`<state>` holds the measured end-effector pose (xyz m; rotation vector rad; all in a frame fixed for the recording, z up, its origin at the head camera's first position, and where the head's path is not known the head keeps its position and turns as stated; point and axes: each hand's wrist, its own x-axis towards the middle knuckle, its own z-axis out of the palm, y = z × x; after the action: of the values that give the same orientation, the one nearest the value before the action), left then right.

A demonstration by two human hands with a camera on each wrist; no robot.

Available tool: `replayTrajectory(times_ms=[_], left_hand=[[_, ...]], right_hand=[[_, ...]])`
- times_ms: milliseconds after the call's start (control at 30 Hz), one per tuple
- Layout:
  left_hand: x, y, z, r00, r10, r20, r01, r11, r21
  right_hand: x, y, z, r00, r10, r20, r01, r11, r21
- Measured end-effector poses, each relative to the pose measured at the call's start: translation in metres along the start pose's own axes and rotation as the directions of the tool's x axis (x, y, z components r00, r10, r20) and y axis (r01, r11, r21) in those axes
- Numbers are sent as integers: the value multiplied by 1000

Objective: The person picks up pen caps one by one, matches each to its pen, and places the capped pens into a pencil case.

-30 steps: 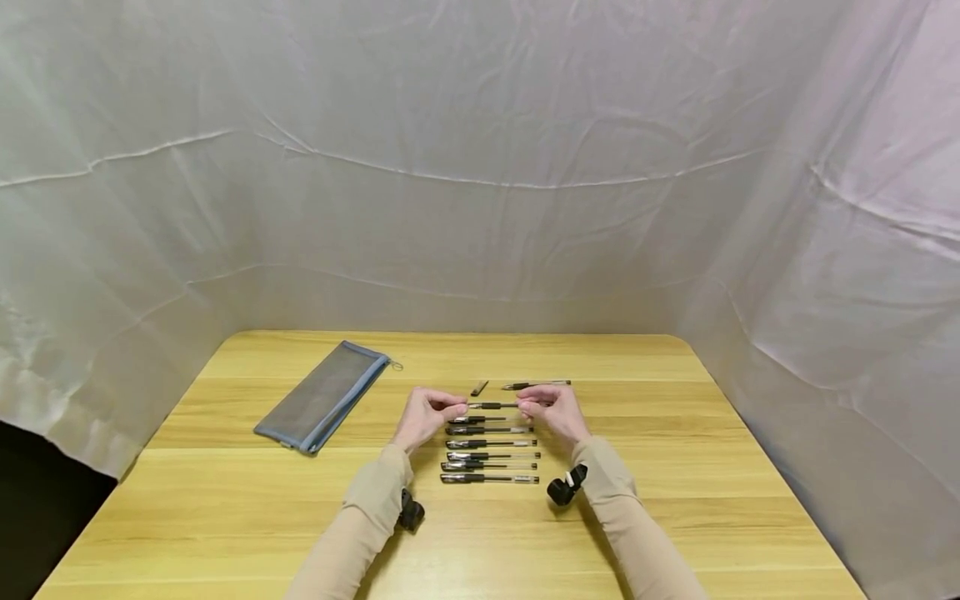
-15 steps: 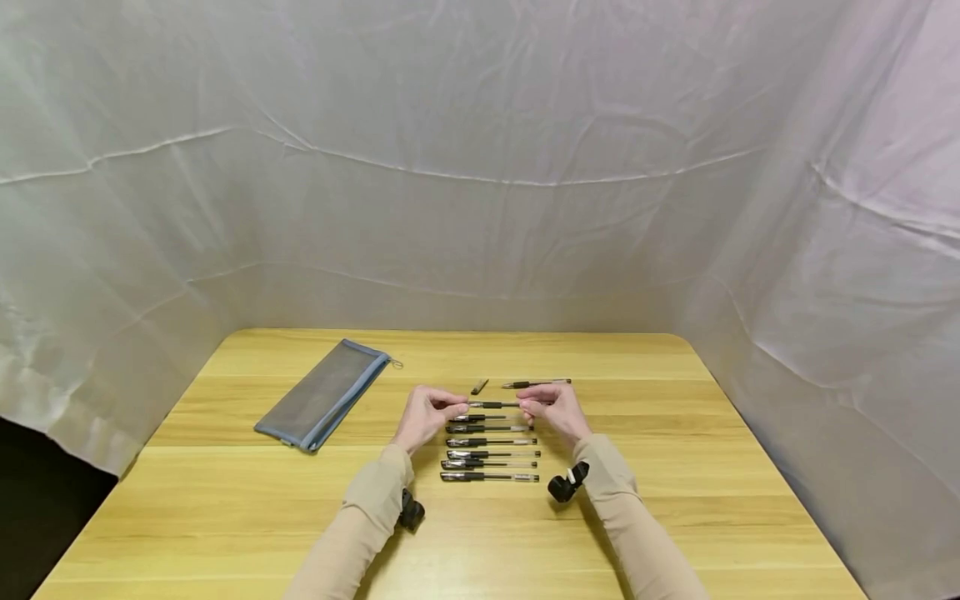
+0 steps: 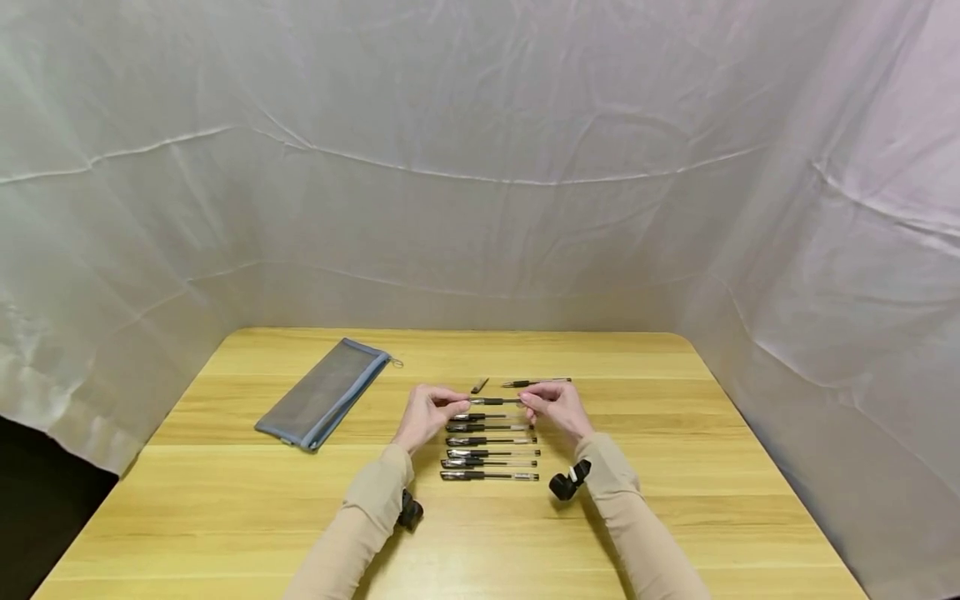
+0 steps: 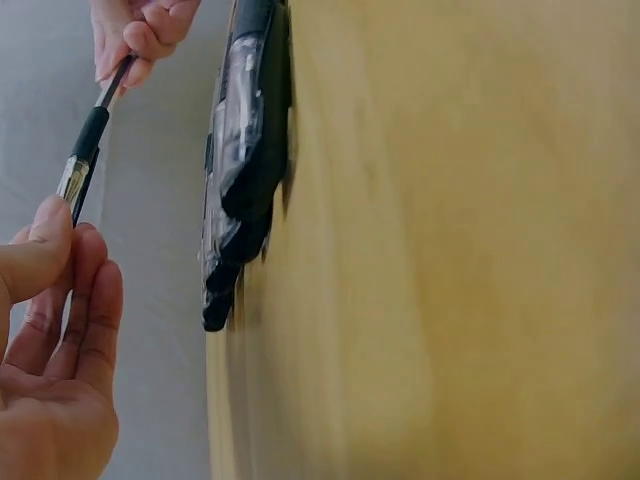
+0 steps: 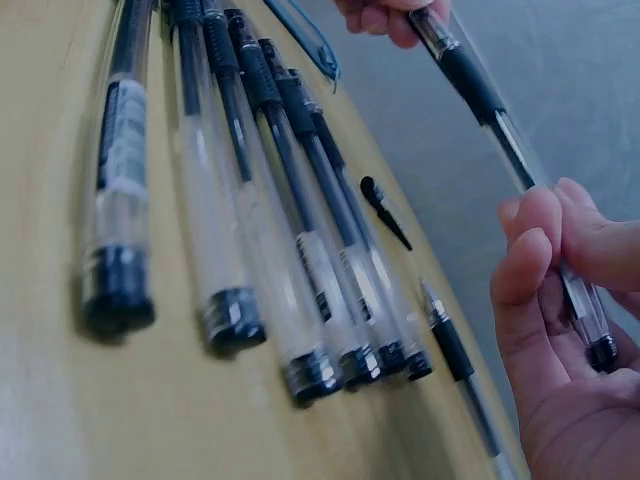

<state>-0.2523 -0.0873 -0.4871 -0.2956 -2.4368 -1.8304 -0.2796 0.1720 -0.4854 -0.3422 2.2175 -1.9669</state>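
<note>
Gel pen point(image 3: 489, 402), black-gripped and clear-barrelled, is held level between two hands, just beyond the far end of the row of six pens point(image 3: 468, 441) and appearing raised off the wooden table point(image 3: 187, 517). The left hand point(image 3: 427, 414) pinches its cap end between thumb and fingertips; the clear cap with its dark clip seems to be on. The right hand point(image 3: 557, 408) pinches the barrel towards its rear, the black end plug jutting past the fingers in the right wrist view. Both grips are narrow, with nothing else held.

Little has changed over the last second: the pen and both pinches have crept very slightly to the right, while the row lies as it did. I judge that the work remains on this one pen, with no other piece taken up or put down. Whether the cap is being pressed home or eased away, I cannot tell.

Past the row's far end, beyond the held pen, a loose pen cap point(image 3: 479, 386) lies near an uncapped pen point(image 3: 517, 384), its bare tip pointing towards the cap. Left of the row, well apart, rests a blue-edged mesh zip pouch point(image 3: 322, 396).
</note>
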Motion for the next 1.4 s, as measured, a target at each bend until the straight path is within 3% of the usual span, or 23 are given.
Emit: replayTrajectory(times_ms=[233, 367, 500, 633, 767, 1100, 1400], left_hand=[[5, -11, -8, 999, -53, -6, 52, 998, -47], [8, -14, -13, 996, -84, -30, 83, 996, -37], [12, -15, -14, 996, -84, -32, 86, 994, 71], [17, -15, -13, 997, -73, -27, 78, 974, 213], [19, -14, -11, 995, -97, -14, 97, 954, 283], [19, -12, -8, 991, -131, -5, 126, 937, 325], [18, -13, -6, 985, -169, -13, 165, 933, 321]], right_hand=[[4, 5, -6, 999, 4, 52, -3, 1000, -27], [6, 10, -15, 1000, 17, 23, -16, 998, -65], [9, 10, -16, 1000, 24, -18, -27, 981, -194], [13, 11, -13, 999, -8, -48, -10, 927, -376], [16, 12, -11, 998, -31, -52, 3, 883, -469], [20, 17, -10, 997, -76, -21, 52, 835, -548], [19, 18, -9, 997, -68, -25, 43, 829, -557]])
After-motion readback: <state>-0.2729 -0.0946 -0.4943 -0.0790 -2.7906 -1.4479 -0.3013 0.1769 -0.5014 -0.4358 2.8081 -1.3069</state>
